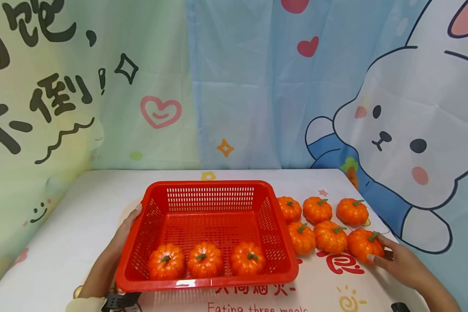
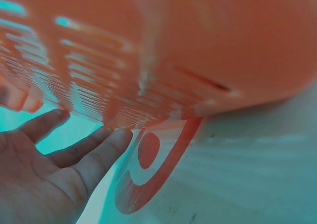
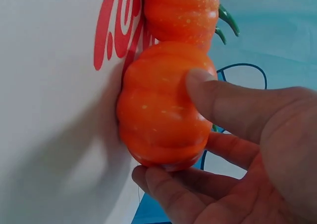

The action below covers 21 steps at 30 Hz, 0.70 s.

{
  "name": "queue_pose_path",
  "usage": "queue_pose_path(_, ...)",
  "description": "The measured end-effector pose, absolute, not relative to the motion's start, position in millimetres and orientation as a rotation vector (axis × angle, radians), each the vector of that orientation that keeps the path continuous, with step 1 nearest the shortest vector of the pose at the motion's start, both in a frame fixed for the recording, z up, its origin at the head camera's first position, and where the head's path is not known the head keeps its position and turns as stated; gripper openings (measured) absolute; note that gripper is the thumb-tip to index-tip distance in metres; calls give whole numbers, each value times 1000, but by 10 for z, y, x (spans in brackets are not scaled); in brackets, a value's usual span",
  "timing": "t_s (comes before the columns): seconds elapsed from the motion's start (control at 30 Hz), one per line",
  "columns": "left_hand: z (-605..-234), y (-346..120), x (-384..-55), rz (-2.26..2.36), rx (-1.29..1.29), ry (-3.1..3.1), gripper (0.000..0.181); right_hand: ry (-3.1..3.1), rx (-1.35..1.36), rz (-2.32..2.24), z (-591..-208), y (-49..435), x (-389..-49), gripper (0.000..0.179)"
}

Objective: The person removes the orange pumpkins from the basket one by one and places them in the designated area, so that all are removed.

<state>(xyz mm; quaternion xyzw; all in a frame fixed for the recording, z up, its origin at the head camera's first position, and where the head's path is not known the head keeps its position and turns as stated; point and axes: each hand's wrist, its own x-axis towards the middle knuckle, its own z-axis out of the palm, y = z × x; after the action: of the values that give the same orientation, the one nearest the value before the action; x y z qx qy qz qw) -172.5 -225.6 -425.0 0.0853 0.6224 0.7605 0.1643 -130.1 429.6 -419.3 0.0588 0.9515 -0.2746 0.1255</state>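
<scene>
A red plastic basket point(image 1: 148, 285) with slotted walls stands at the middle of the table, three small orange pumpkins point(image 1: 205, 260) in a row along its near side. My left hand point(image 1: 125, 227) is at the basket's left side; in the left wrist view its fingertips point(image 2: 121, 137), nearly straight, touch the slotted wall. On the right my right hand point(image 1: 401, 262) grips a pumpkin point(image 1: 362, 245), the nearest one at the right end of the group outside the basket. The right wrist view shows the thumb point(image 3: 200, 83) across this pumpkin and the other fingers curled beneath it.
Several more pumpkins point(image 1: 317, 210) sit in two rows right of the basket, the closest ones against its wall. The white table mat point(image 1: 62, 225) carries printed letters and drawings. Behind the table hangs a printed curtain point(image 1: 234, 86) with a cartoon rabbit.
</scene>
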Motion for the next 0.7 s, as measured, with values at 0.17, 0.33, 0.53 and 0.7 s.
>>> queue_pose_path(0.17,-4250,-2230,-1712,2157,160,1806,59,2769,197,-812,-4184,4274,-1324,83)
queue_pose_path(0.33,-4241,-2222,-1711,2150,141,1819,62,2804,179,-801,-4178,4268,-1357,82)
queue_pose_path(0.53,-4243,-2221,-1701,2133,99,1869,61,2781,197,-812,-4184,4261,-1380,85)
queue_pose_path(0.7,-4262,-2216,-1701,2123,103,1895,62,2784,227,-837,-4195,4261,-1360,83)
